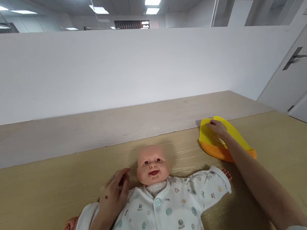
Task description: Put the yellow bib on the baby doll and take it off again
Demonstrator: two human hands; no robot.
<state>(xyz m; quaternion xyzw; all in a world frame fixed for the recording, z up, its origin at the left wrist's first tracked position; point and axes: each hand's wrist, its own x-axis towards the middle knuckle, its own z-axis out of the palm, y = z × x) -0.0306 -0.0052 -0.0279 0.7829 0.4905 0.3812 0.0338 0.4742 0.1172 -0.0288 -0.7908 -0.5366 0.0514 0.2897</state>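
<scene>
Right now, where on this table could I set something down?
Bare wood lies left of the doll, past the left hand, and right of the yellow bib under the right hand. Between doll and bib it's crowded.

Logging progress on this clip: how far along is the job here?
Done: the doll lies face up, dressed in a printed onesie. In hand: the right hand is on a yellow-and-orange bib. Remaining: the bib is not on the doll, lying beside its head; the left hand is at the doll's shoulder.

Doll (pixel 151 166) between left hand (pixel 113 199), right hand (pixel 217 128)
</scene>
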